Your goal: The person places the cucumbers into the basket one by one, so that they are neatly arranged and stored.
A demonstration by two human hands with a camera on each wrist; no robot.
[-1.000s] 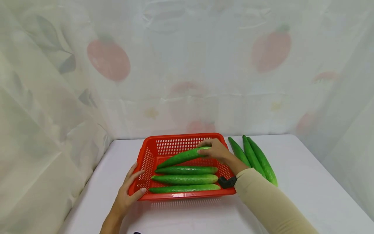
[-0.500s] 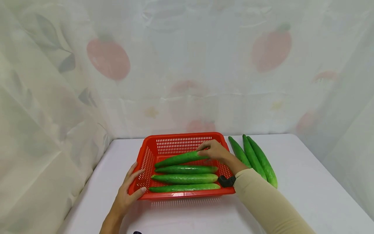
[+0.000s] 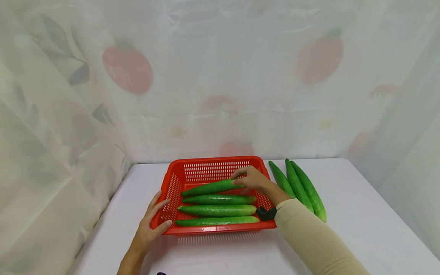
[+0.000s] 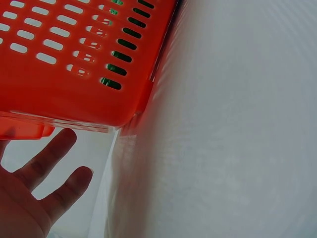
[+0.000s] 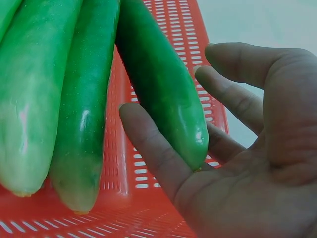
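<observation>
A red plastic basket (image 3: 220,229) holds several cucumbers lying lengthwise side by side. My right hand (image 3: 252,179) is over its right half, at the thick end of the rearmost cucumber (image 3: 207,187). In the right wrist view, that cucumber's (image 5: 163,94) end lies between thumb and spread fingers, with a gap to the upper fingers; the thumb overlaps its edge. My left hand (image 3: 148,229) rests at the basket's left end, fingers spread over the rim, thumb near the front corner. The left wrist view shows straight fingertips beside the basket wall (image 4: 74,101).
Right of the basket, 3 more cucumbers (image 3: 299,187) lie on the white table (image 3: 357,214), partly behind the right forearm. A pale printed curtain (image 3: 220,76) stands behind the table. A small dark object (image 3: 161,273) shows at the bottom edge.
The rearmost cucumber's thick end has come down from a raised tilt into the basket, the right hand lowering with it and its fingers loosening. The left hand keeps its place.
</observation>
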